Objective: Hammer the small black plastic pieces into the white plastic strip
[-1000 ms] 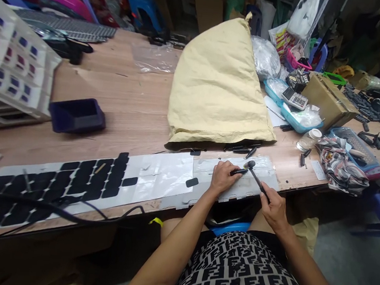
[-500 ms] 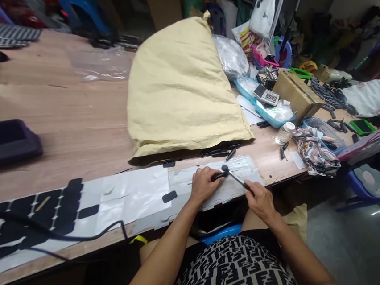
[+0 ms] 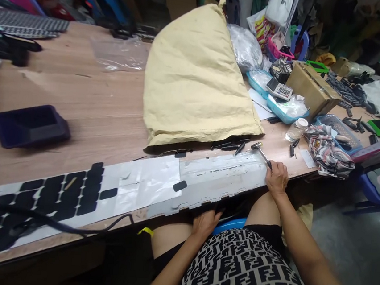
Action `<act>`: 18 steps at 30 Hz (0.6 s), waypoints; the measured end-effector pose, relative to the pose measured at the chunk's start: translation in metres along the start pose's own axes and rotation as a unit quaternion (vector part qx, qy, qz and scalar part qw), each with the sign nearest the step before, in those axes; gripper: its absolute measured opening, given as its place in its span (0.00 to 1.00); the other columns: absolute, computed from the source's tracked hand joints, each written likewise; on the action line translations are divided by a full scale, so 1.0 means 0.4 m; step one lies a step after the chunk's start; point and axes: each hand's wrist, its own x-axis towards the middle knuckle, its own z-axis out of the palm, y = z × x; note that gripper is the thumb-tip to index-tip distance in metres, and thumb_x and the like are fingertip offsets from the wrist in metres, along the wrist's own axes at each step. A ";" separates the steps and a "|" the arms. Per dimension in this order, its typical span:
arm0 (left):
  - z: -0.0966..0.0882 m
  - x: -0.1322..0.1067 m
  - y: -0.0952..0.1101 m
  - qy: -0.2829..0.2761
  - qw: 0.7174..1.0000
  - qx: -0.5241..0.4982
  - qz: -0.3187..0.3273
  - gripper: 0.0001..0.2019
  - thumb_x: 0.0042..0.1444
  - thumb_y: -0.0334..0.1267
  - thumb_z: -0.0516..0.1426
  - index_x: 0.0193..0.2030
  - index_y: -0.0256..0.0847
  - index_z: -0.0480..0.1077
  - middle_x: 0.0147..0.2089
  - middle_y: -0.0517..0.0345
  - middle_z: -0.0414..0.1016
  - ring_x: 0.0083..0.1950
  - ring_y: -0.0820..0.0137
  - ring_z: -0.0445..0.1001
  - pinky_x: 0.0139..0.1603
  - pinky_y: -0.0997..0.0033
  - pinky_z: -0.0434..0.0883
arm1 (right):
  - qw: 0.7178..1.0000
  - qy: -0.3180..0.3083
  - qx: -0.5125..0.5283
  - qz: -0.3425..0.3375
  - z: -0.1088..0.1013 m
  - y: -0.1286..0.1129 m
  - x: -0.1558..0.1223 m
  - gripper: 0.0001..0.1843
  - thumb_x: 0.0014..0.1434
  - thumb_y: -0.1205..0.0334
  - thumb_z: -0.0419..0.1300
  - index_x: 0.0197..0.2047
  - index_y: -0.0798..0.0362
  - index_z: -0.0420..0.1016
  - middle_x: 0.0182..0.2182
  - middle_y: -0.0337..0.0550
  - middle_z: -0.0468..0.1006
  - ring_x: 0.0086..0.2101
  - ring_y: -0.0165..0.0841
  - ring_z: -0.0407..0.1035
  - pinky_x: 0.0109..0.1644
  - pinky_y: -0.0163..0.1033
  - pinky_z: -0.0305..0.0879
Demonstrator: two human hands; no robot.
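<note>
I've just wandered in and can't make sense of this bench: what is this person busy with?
A seated person works at a cluttered wooden table. The right hand grips the handle of a small metal-headed hammer, whose head rests on the table beside a long grey strip with a notched edge. The left hand is down below the table edge, on the lap, holding nothing visible. Small black rod-shaped pieces lie by a large tan paper sack.

One hammer [image 3: 259,149], one yellow sack [image 3: 199,76], one calculator [image 3: 279,89], one dark tray [image 3: 30,125], two hands.
</note>
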 end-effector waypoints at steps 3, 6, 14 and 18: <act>-0.061 -0.010 0.042 -0.045 0.998 0.006 0.040 0.16 0.64 0.46 0.56 0.55 0.47 0.76 0.47 0.45 0.81 0.51 0.51 0.79 0.49 0.55 0.72 | 1.000 -0.013 -0.005 0.004 -0.005 -0.002 0.001 0.18 0.65 0.64 0.54 0.55 0.54 0.76 0.42 0.51 0.74 0.42 0.43 0.63 0.44 0.44 0.58; -0.156 -0.015 0.111 -0.091 0.978 -0.076 0.170 0.14 0.61 0.49 0.59 0.49 0.50 0.79 0.37 0.56 0.82 0.39 0.61 0.80 0.38 0.67 0.70 | 1.000 -0.016 -0.011 0.012 -0.006 -0.007 0.002 0.18 0.65 0.63 0.54 0.56 0.55 0.75 0.43 0.52 0.74 0.43 0.45 0.62 0.45 0.45 0.57; -0.324 0.310 0.289 0.298 0.942 -0.073 0.140 0.13 0.62 0.43 0.60 0.50 0.41 0.75 0.46 0.49 0.74 0.50 0.59 0.71 0.49 0.63 0.68 | 0.999 -0.011 -0.036 0.007 -0.004 -0.015 0.003 0.17 0.64 0.65 0.55 0.55 0.55 0.73 0.43 0.50 0.73 0.43 0.43 0.61 0.44 0.44 0.55; -0.325 0.404 0.308 0.310 0.940 0.001 0.140 0.08 0.61 0.39 0.60 0.44 0.40 0.76 0.49 0.45 0.70 0.52 0.54 0.67 0.48 0.58 0.66 | 0.999 -0.001 -0.036 -0.001 0.001 -0.011 0.006 0.16 0.65 0.65 0.54 0.54 0.55 0.73 0.42 0.50 0.73 0.42 0.43 0.61 0.43 0.44 0.55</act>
